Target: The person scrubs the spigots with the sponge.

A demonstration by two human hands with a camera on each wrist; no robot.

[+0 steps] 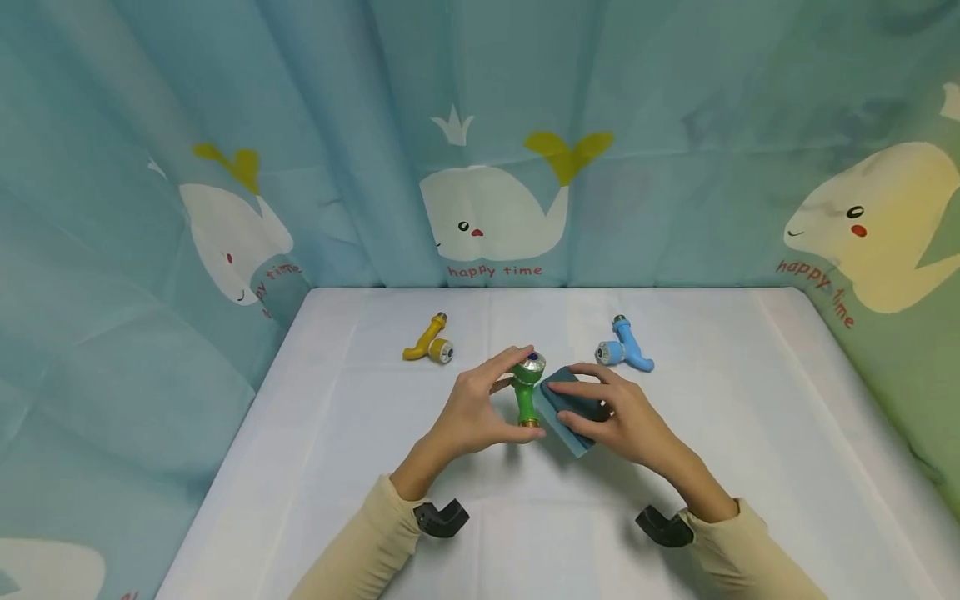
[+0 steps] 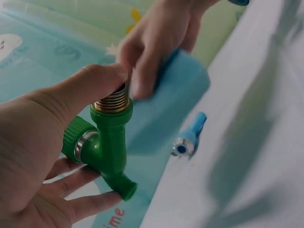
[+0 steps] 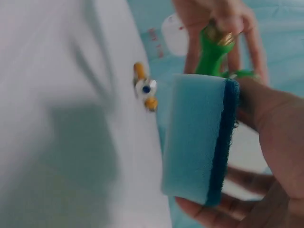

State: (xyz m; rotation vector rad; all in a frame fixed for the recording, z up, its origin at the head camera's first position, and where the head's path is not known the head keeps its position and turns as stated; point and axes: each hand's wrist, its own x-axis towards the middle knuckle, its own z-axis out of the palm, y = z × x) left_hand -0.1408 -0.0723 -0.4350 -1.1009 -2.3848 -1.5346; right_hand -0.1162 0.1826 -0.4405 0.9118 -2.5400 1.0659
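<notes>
Between its thumb and fingers my left hand (image 1: 477, 406) holds a green faucet (image 1: 527, 392) above the table. In the left wrist view the thumb presses on the brass threaded end (image 2: 112, 101), while the fingers support the spout side of the green faucet (image 2: 111, 142). My right hand (image 1: 628, 414) grips a blue sponge (image 1: 564, 417) just to the right of the faucet. A darker scouring layer (image 3: 223, 142) covers one face of the sponge, as the right wrist view shows. Whether sponge and faucet touch, I cannot tell.
A yellow faucet (image 1: 429, 340) lies on the white table (image 1: 360, 467) at the back left. Farther right lies a light blue faucet (image 1: 626, 345). Behind the table hangs a blue-green curtain (image 1: 660, 217) printed with whales.
</notes>
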